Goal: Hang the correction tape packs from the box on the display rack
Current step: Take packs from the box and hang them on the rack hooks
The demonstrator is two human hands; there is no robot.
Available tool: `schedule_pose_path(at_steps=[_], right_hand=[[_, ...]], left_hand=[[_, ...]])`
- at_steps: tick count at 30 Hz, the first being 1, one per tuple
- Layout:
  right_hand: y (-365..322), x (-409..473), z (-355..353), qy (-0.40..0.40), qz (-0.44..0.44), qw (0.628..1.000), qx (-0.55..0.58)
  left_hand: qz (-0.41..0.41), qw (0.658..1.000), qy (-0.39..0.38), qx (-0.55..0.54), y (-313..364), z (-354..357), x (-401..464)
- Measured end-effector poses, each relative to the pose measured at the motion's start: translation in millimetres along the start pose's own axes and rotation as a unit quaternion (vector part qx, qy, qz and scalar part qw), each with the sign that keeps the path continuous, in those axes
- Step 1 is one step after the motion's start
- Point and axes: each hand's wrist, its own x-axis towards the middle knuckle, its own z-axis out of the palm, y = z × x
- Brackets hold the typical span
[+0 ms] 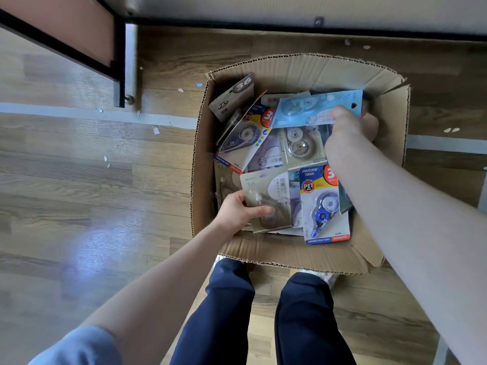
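Note:
An open cardboard box [290, 72] stands on the wooden floor below me, filled with several correction tape packs lying loose. My left hand [238, 210] grips a beige pack [268, 188] at the box's near left side. My right hand [350, 127] pinches the end of a light blue pack [308, 108] near the box's far right corner. A white and blue pack marked PET [325, 204] lies near the front, and a grey pack marked 36 [234, 97] leans at the far left. The display rack is not in view.
A black metal frame leg with a castor [123, 75] stands at the upper left, beside a reddish panel. A black rail [290, 29] runs along the top. My legs in dark trousers [263, 312] stand just in front of the box. Paper scraps dot the floor.

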Motion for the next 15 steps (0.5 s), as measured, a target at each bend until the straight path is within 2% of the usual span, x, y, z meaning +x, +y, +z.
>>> schedule_pose_path(at_steps=[6,15], right_hand=[[-5.8,-18.5,-26.3,-0.023,0.054,0.995,0.078],[-53.7,-41.6,-59.0,-0.060,-0.015,0.998,0.016]], left_hand=[[-0.003,0.996,0.045,-0.078,15.4,-15.2,-14.3],[0.050,0.992,0.087,-0.071,73.2,-32.5,-38.2]])
